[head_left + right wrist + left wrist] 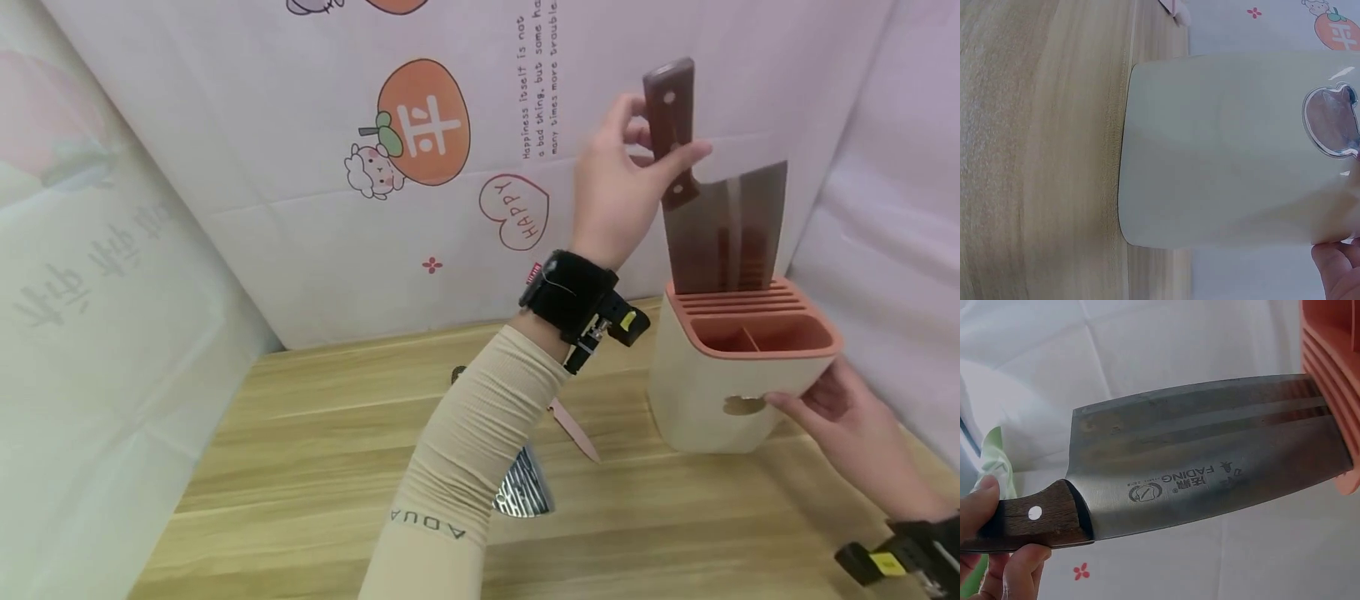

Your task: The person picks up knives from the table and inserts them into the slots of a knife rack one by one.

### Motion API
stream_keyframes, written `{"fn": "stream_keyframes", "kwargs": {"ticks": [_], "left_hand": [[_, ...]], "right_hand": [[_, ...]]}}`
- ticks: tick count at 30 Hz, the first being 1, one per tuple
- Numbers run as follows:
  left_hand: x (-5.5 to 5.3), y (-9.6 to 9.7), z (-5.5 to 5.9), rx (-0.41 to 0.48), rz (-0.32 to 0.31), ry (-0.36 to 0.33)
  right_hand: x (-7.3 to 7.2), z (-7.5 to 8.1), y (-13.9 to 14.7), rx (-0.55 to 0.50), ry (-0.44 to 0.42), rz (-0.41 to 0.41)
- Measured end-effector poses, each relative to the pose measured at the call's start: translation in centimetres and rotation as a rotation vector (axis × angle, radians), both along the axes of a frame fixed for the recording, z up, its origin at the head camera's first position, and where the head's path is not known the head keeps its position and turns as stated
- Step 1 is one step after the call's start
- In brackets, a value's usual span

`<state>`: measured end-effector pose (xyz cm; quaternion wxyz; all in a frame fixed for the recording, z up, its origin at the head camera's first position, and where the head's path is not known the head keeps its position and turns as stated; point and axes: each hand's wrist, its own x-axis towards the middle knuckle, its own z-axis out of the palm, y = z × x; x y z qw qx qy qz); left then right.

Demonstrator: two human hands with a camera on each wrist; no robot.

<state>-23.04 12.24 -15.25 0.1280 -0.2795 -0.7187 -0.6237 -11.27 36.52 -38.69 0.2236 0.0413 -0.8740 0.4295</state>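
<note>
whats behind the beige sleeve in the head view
Poking out past the sleeve: a pink blade, a striped fan-shaped thing and a dark rounded end. The sleeve hides their other parts, so what joins what cannot be told.

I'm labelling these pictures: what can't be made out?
Pink blade, head: upper end hidden by the left sleeve.
Striped thing, head: left part hidden by that sleeve.
Cleaver, left wrist: finest lettering too small to read.
Right hand, right wrist: mostly cut off by the right edge.
</note>
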Motion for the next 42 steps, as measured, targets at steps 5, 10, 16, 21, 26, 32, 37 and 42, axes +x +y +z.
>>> {"fn": "stream_keyframes", "kwargs": {"ticks": [5,10,16,21,26,32,37,42], "left_hand": [[-0.8,1.6,-2.3,-0.051,-0.015,-0.038],[-1.6,2.5,-4.8,-0.064,-0.058,-0.06],[-2.2,2.8,-7.3,0.01,-0.138,-0.132],[-2.0,3.2,-8.8,0.021,-0.15,-0.19],[-2.6,4.2,-10.5,-0.052,-0.123,-0.161],[-2.7,4.4,-10.6,-0.121,-0.087,-0.138],[-3.1,4.4,-10.7,-0.147,-0.086,-0.143],[-3.4,4.1,-11.0,-0.158,-0.111,-0.16]], "right_hand": [[0.0,-0.1,0.0,0.008,0.002,-0.004],[0.0,-0.2,0.1,0.015,0.01,-0.002],[-0.1,-0.2,-0.1,0.015,0.003,0.004],[0.0,-0.3,0.0,0.013,0.013,-0.001],[-0.1,-0.5,0.1,0.011,0.016,0.009],[-0.1,-0.3,-0.1,0.011,0.015,0.0],[-0.3,-0.4,-0.2,0.016,0.016,-0.012],[-0.4,-0.6,-0.1,0.009,0.021,-0.009]]}}
